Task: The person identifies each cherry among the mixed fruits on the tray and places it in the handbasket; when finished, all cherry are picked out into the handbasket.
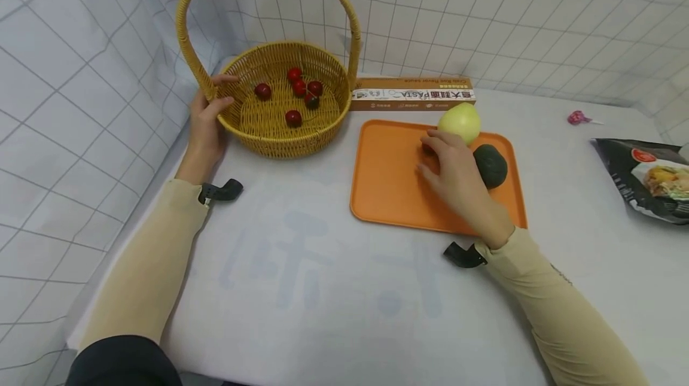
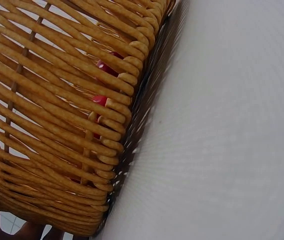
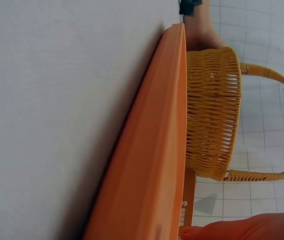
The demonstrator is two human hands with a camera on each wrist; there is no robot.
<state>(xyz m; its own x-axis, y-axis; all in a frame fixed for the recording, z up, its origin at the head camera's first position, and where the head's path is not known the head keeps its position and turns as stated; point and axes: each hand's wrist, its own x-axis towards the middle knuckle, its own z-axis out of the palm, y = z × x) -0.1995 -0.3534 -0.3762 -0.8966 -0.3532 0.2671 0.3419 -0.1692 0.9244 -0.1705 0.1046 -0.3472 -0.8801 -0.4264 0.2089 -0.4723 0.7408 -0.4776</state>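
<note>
My left hand (image 1: 207, 125) grips the side of a yellow wicker basket (image 1: 285, 146), with fingertips over the rim near the handle's base. Several red cherries (image 1: 298, 88) lie inside it. My right hand (image 1: 457, 173) reaches over an orange tray (image 1: 387, 194), thumb and forefinger spread apart. Under its fingers shows a small dark red round thing (image 1: 427, 149), mostly hidden. Beside that hand on the tray are a yellow-green round fruit (image 1: 460, 121) and a dark green round one (image 1: 490, 166). In the right wrist view, part of the right hand (image 3: 252, 227) shows at the bottom corner.
A brown pasta box (image 1: 411, 94) lies behind the tray, right of the basket. Farther right are a pink lollipop (image 1: 578, 117) and a black food packet (image 1: 651, 179). A white checked cloth (image 1: 484, 21) rises behind the white table (image 1: 323, 314).
</note>
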